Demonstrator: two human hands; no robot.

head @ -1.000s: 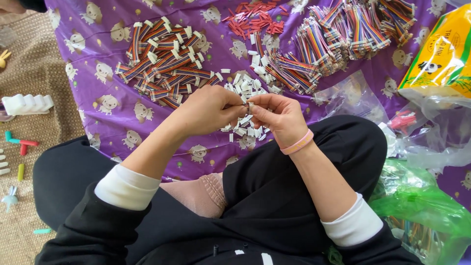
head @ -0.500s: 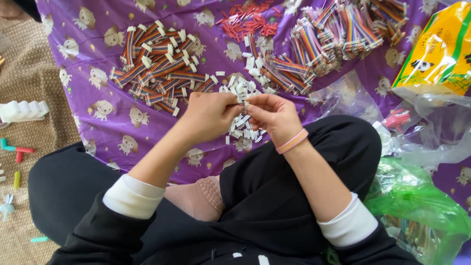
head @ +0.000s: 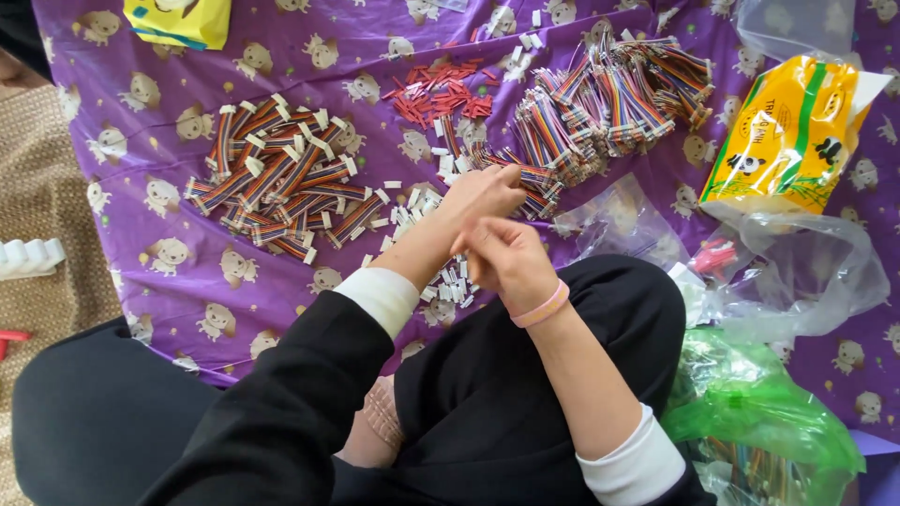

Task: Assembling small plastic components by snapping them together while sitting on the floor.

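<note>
A home floor used for piecework: a person sits cross-legged on a woven mat [head: 42, 201] before a purple cartoon-print cloth [head: 169, 281] spread with bundles of multicoloured ribbon cables [head: 609, 98], small white connectors [head: 412, 201] and plastic bags [head: 797, 272].

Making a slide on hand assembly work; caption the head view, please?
Left hand reaches to rainbow ribbon cables; right hand waits above white connectors on purple cloth.
</note>
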